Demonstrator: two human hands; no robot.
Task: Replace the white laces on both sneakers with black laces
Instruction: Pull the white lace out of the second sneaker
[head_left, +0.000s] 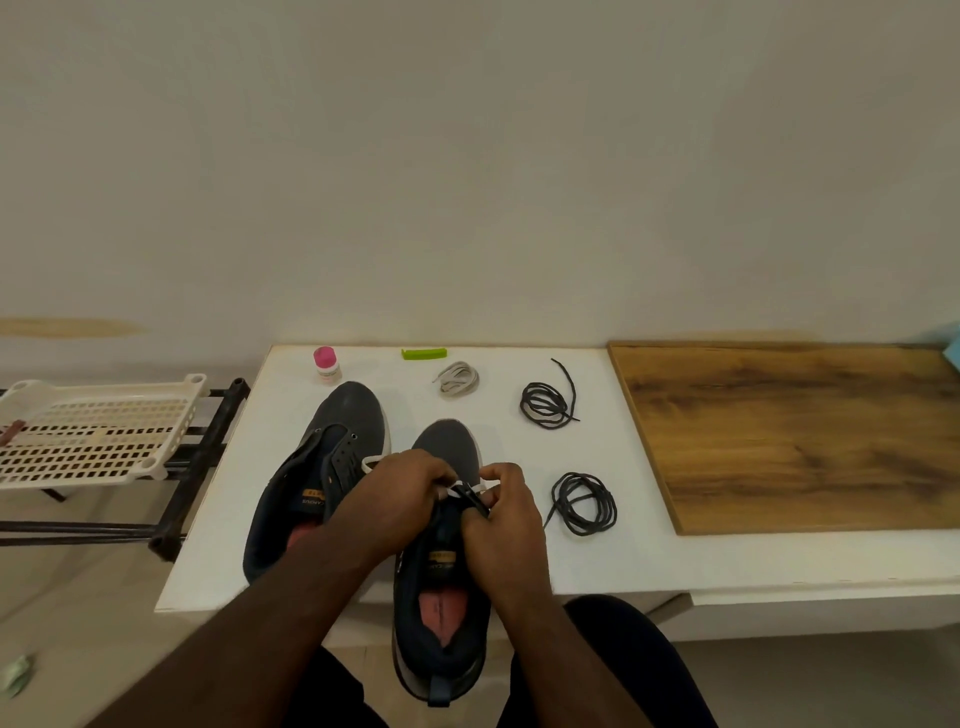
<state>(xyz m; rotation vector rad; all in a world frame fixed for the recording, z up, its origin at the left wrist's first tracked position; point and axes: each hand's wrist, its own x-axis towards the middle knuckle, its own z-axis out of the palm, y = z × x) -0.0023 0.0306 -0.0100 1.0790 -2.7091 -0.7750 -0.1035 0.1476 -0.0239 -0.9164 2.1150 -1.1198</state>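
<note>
Against a plain pale wall stands a white tabletop (597, 545), a wood-grain board (789, 441) lying on its right part. Both hands grip the white lace (457, 486) on the near navy sneaker (447, 597), whose heel overhangs the front edge: left hand (395, 499) and right hand (506, 512) curled, pinching it. Beside it lies the unlaced sneaker (332, 457). Behind are a coiled white lace (457, 379), two black lace coils (548, 405) (584, 503), a pink-capped bottle (326, 364) and a green clip (423, 354). Left stands a slotted plastic rack (93, 431).
</note>
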